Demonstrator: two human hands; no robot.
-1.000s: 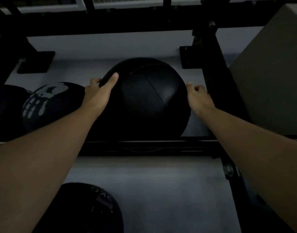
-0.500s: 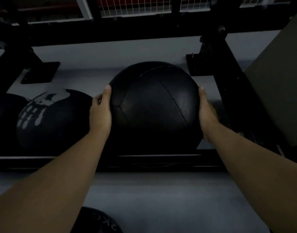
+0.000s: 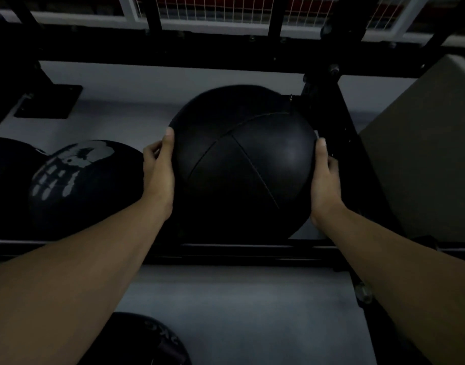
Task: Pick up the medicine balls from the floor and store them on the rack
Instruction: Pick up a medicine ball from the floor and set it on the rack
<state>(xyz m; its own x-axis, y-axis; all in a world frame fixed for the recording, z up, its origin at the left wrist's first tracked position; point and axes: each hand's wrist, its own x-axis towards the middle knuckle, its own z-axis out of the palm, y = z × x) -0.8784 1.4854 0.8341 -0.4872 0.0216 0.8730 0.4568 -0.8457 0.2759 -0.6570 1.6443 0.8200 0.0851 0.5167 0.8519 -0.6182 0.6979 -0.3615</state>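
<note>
A large plain black medicine ball (image 3: 243,164) with stitched seams sits in the low black rack (image 3: 226,250), above its front rail. My left hand (image 3: 157,169) presses flat on the ball's left side and my right hand (image 3: 324,177) on its right side, so both hold it. To its left in the rack rests a second black ball (image 3: 81,185) with a grey skull print. Another dark ball (image 3: 147,341) with lettering lies on the floor at the bottom, partly hidden by my left forearm.
A black rack upright (image 3: 339,133) stands close to the held ball's right. A tan padded box (image 3: 421,154) is at the far right. More of a dark ball (image 3: 7,164) shows at the far left. Grey floor (image 3: 239,306) lies in front of the rack.
My hands went from loosely touching the ball to gripping both its sides. The ball has turned and shifted right toward the upright; its seams now face differently.
</note>
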